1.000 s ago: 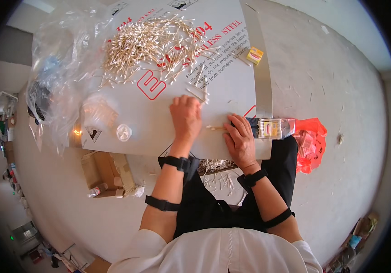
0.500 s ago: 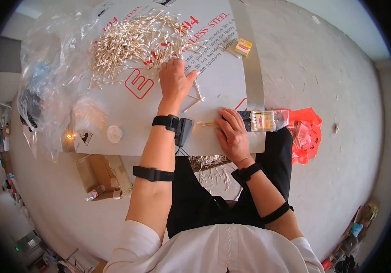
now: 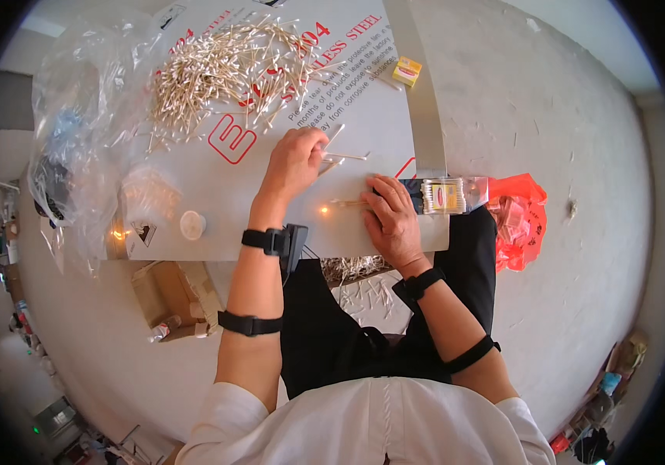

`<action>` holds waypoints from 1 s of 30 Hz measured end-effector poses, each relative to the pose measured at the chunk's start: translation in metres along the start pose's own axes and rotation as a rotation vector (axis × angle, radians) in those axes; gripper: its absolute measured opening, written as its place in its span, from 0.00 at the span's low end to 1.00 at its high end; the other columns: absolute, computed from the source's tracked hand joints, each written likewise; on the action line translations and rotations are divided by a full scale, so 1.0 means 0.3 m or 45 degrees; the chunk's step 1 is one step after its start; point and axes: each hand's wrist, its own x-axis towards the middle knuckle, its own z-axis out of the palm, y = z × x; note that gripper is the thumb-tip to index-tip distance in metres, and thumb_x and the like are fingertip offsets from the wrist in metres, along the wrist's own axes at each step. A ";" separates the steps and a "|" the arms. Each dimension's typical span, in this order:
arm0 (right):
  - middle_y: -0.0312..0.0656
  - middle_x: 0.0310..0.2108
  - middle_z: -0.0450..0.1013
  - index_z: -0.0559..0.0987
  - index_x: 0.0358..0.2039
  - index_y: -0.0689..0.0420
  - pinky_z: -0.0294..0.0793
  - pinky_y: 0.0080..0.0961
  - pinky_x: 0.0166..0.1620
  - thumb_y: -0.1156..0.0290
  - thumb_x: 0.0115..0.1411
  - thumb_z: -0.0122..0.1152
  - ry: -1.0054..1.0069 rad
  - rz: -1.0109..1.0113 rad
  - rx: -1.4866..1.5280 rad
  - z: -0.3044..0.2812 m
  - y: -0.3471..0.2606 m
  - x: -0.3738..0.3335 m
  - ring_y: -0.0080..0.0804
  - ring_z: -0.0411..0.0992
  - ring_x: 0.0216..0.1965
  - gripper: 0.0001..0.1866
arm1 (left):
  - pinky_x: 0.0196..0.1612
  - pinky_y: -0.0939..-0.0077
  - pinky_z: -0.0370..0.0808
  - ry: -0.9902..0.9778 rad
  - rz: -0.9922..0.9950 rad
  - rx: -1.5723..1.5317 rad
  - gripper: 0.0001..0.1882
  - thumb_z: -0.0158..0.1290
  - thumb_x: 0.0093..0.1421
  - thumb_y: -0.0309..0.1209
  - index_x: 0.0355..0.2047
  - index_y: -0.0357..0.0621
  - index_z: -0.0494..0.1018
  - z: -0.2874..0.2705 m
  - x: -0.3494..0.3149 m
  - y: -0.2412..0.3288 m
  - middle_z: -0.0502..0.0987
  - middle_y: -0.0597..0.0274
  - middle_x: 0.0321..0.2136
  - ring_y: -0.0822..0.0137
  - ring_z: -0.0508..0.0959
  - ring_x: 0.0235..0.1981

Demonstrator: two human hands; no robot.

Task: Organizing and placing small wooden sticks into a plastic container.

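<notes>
My left hand [image 3: 293, 163] is closed over the middle of the sheet-covered table, its fingertips pinching a few cotton swabs [image 3: 348, 157] that stick out to the right. My right hand [image 3: 393, 221] rests near the table's front edge. Its fingers curl over a small bunch of swabs whose tips [image 3: 344, 203] poke out leftward; the rest is under the palm. Just right of that hand lies a clear flat pack [image 3: 444, 196] filled with swabs and a yellow label. Farther back on the table spreads a large loose heap of cotton swabs [image 3: 201, 81].
A small yellow box [image 3: 407, 71] stands at the back right. Crumpled clear plastic [image 3: 88, 132] covers the left side, near a small white cup [image 3: 192, 225]. A red bag [image 3: 530, 225] of clear cases sits at right. Below are a cardboard box [image 3: 146, 287] and scattered swabs [image 3: 371, 298].
My left hand has drawn back from the heap toward me and closed from spread fingers to a pinch on swabs. My right hand has stayed almost in place.
</notes>
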 end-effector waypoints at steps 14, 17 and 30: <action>0.47 0.50 0.70 0.76 0.35 0.59 0.64 0.46 0.62 0.75 0.49 0.63 0.047 -0.009 0.054 0.000 0.001 -0.003 0.50 0.66 0.57 0.11 | 0.39 0.58 0.72 0.280 -0.003 -0.001 0.03 0.55 0.55 0.23 0.28 0.42 0.72 0.089 -0.094 0.075 0.74 0.56 0.27 0.52 0.75 0.34; 0.47 0.50 0.70 0.76 0.34 0.59 0.64 0.46 0.62 0.76 0.49 0.63 0.037 -0.034 0.052 0.001 -0.001 0.002 0.50 0.66 0.57 0.11 | 0.38 0.58 0.73 0.242 -0.056 0.004 0.02 0.54 0.55 0.23 0.28 0.41 0.72 0.040 -0.046 0.041 0.75 0.56 0.28 0.51 0.76 0.35; 0.47 0.50 0.71 0.77 0.32 0.60 0.66 0.45 0.61 0.78 0.47 0.63 0.067 -0.014 0.081 -0.002 0.005 -0.001 0.50 0.67 0.56 0.10 | 0.39 0.60 0.72 0.191 -0.016 0.162 0.07 0.62 0.49 0.24 0.27 0.42 0.74 0.031 -0.095 0.052 0.74 0.60 0.30 0.54 0.74 0.37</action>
